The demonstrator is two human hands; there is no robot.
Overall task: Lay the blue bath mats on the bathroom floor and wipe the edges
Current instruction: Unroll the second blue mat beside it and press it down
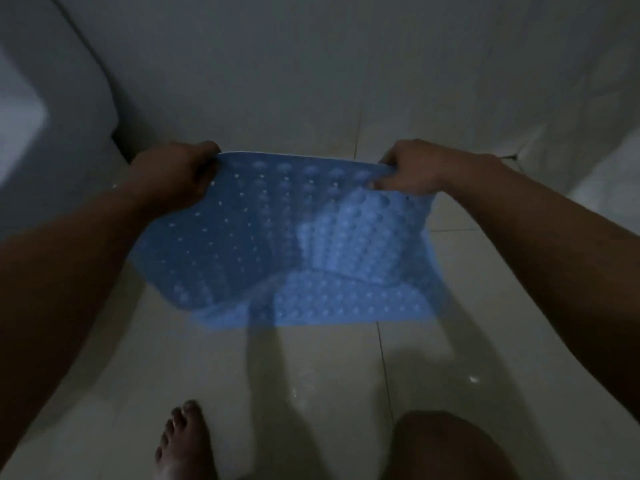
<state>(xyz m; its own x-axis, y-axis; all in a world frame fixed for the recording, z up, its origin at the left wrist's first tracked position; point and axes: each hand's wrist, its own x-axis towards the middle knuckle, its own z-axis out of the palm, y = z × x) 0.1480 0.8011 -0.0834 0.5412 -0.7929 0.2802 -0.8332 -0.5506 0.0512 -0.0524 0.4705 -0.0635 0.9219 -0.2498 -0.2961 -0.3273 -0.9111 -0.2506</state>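
Observation:
A blue bath mat [263, 237] with rows of bumps and small holes hangs in the air over the pale tiled floor [332, 375]. My left hand [176, 174] grips its far left corner and my right hand [412, 171] grips its far right corner. The mat sags between them, and its lower right part is folded and bulging toward me. Its lower edge hovers above the tiles and casts a shadow there. The room is dim.
A white fixture [52, 98] fills the left side, with a dark gap at its base. A white wall rises behind the mat, and another white edge [609, 174] shows at the right. My bare foot [187, 441] and a knee [446, 445] are at the bottom.

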